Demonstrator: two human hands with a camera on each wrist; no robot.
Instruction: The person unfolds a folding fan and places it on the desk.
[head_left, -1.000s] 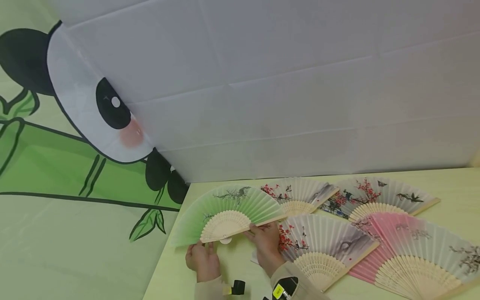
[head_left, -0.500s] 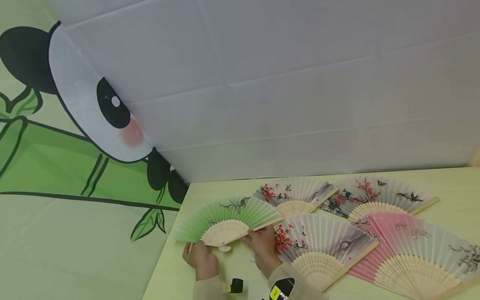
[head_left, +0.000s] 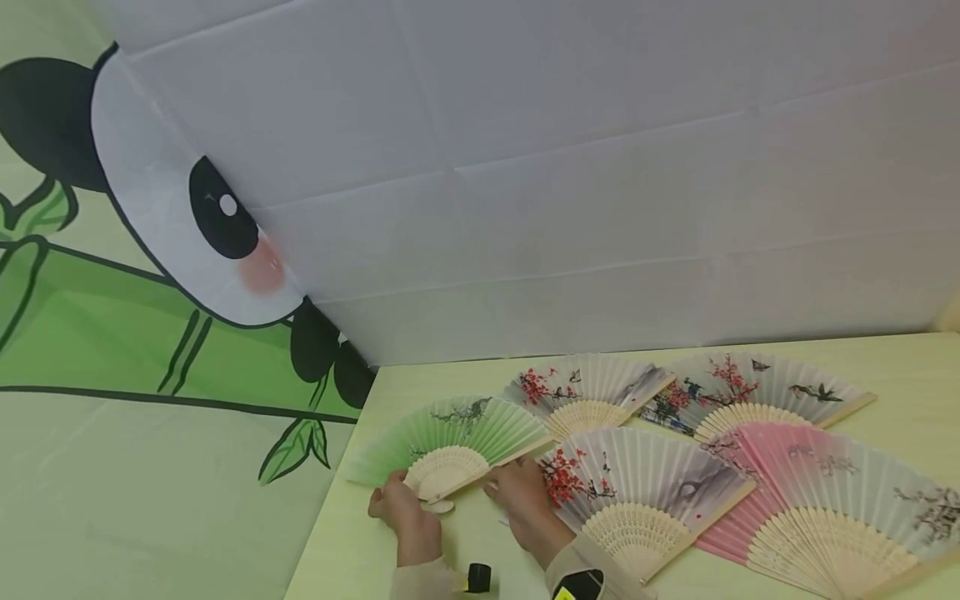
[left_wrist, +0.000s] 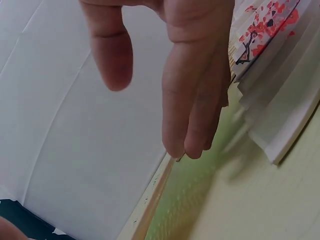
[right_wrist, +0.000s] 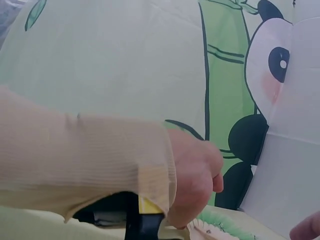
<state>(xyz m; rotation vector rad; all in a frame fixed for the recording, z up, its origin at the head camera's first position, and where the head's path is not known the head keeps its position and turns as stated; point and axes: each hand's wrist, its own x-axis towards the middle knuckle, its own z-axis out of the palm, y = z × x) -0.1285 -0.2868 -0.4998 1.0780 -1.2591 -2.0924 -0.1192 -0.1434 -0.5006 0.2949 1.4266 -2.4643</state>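
A spread green folding fan point(head_left: 457, 421) with a dark branch print lies at the table's left side. My left hand point(head_left: 405, 508) holds its lower left edge beside the pivot, its fingers curled in the right wrist view, where the grip is partly hidden. At the fan's right guard stick is my right hand point(head_left: 525, 500). In the left wrist view, straight fingers point(left_wrist: 175, 110) touch that guard stick point(left_wrist: 150, 205), with the thumb apart. Close to the right hand lies a white folding fan point(head_left: 645, 475) with red blossoms. Whether the green fan rests fully flat, I cannot tell.
Behind it stand another red-blossom fan point(head_left: 592, 400) and a grey-white fan point(head_left: 757, 392). A pink and white fan point(head_left: 847, 500) spreads at the right, overlapped by its neighbour. A pale wall point(head_left: 600, 183) borders the table's back; a panda-print cloth point(head_left: 165, 350) hangs left.
The green fan has come down toward the table and shifted slightly toward me. Both hands moved with it; the left hand's fingers now show over its edge. The other fans stay put.
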